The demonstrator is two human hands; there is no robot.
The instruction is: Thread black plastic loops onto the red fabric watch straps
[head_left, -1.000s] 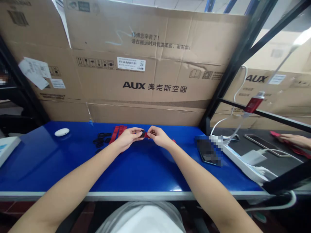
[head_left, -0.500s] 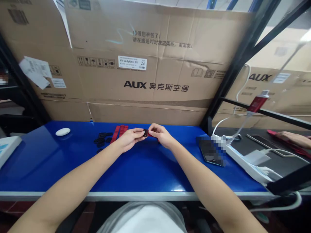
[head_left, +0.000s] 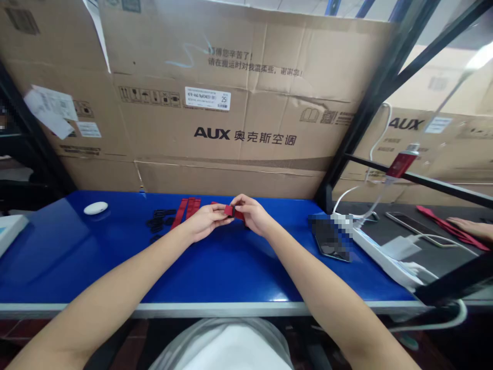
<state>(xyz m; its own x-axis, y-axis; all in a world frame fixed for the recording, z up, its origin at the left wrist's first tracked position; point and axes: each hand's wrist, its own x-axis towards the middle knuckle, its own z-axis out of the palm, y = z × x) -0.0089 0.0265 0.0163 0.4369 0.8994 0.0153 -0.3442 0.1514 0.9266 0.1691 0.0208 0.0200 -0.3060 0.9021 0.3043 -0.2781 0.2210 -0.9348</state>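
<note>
Between my fingertips, above the far half of the blue table (head_left: pixel 231 272), is a red strap (head_left: pixel 228 210) running through a small black buckle (head_left: pixel 233 211). My left hand (head_left: pixel 208 221) pinches the strap's short end on the buckle's left side. My right hand (head_left: pixel 254 215) is closed at the buckle's right side, on the strap there; part of the strap is hidden by its fingers. Several more red straps (head_left: pixel 188 209) lie flat just beyond my left hand. Beside them is a loose group of small black plastic parts (head_left: pixel 157 222), too small to tell apart.
A white oval object (head_left: pixel 96 208) lies at the far left. On the right are a dark phone (head_left: pixel 330 240) and a white power strip (head_left: pixel 385 257) with cables. A large cardboard sheet (head_left: pixel 231 169) closes off the back. Another person's hand (head_left: pixel 470 227) rests near a red strap at far right.
The red strap's end now shows on the left of the buckle, between my left fingers; before, the buckle sat at my left fingertips. The view has shifted slightly.
</note>
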